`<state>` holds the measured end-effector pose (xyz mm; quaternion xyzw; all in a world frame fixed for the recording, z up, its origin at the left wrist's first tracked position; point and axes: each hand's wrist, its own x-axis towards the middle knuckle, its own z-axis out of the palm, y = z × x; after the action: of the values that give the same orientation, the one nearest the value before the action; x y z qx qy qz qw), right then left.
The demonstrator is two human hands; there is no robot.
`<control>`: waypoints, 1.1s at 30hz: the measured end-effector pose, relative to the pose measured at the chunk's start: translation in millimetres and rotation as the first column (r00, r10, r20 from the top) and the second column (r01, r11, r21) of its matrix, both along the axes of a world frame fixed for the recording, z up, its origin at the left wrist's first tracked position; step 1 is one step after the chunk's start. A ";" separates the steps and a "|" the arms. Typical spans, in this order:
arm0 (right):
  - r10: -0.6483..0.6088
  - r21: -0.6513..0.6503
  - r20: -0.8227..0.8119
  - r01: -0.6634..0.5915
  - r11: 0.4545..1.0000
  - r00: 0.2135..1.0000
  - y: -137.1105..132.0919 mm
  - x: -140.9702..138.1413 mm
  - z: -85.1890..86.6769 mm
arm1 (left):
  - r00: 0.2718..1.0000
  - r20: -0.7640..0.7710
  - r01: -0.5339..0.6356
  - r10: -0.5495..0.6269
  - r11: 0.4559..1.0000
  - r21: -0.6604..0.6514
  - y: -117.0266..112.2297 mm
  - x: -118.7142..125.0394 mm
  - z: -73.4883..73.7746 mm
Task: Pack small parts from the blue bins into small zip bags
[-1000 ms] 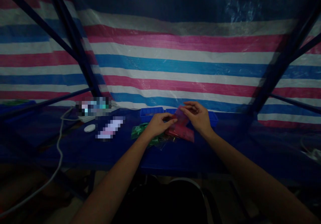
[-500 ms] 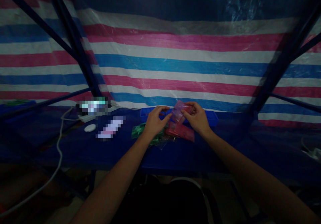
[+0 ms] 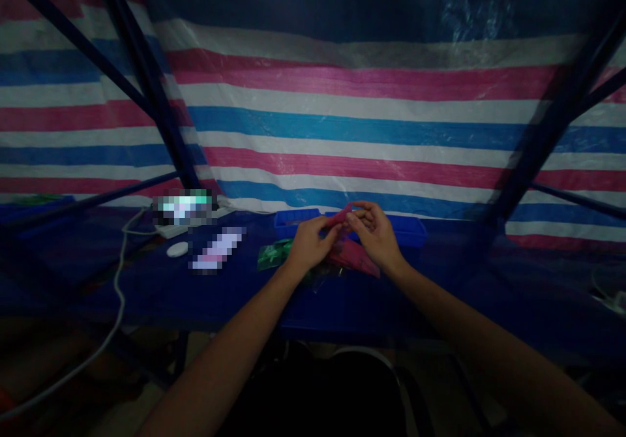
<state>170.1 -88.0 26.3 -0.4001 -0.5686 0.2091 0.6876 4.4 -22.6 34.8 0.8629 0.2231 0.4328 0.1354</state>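
Over a dark blue table (image 3: pixel 147 287) my left hand (image 3: pixel 309 244) and my right hand (image 3: pixel 374 236) meet, fingers pinched on a small pink translucent packet (image 3: pixel 341 215) held between them. Under the hands lies a pile of red packets (image 3: pixel 359 261), and green packets (image 3: pixel 274 253) lie just left of my left hand. What is inside the held packet cannot be made out in the dim light.
Blue plastic trays (image 3: pixel 408 227) stand behind the hands. A white round object (image 3: pixel 177 249), a white cable (image 3: pixel 117 280) and blurred-out items (image 3: pixel 215 248) lie at the left. A striped tarp (image 3: pixel 342 111) and dark frame poles (image 3: pixel 141 78) close off the back.
The pink packet has turned edge-on and both hands have drawn closer together around it; before, it was held flatter, mostly in my right hand.
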 end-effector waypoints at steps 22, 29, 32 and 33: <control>-0.254 0.024 0.020 0.253 0.967 0.967 9.8 16.2 -5.0 | 0.969 0.244 -0.035 0.035 0.999 -0.002 1.9 -4.9 3.9; -0.110 0.017 0.083 0.109 0.994 0.990 2.7 7.4 -1.3 | 0.991 -0.069 0.124 -0.119 0.989 0.085 -3.5 1.9 0.7; 0.046 -0.028 0.057 -0.045 0.999 0.997 -1.7 1.8 1.1 | 0.996 -0.081 0.040 -0.036 0.998 0.057 -1.4 1.9 0.6; 0.067 -0.033 0.040 -0.065 0.997 0.997 -2.2 1.2 1.3 | 0.997 -0.077 0.024 -0.021 0.999 0.039 -0.2 0.8 0.9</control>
<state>171.3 -90.2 27.7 -0.3962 -0.5923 0.2324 0.6619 5.2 -22.8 35.7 0.8837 0.2099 0.4024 0.1145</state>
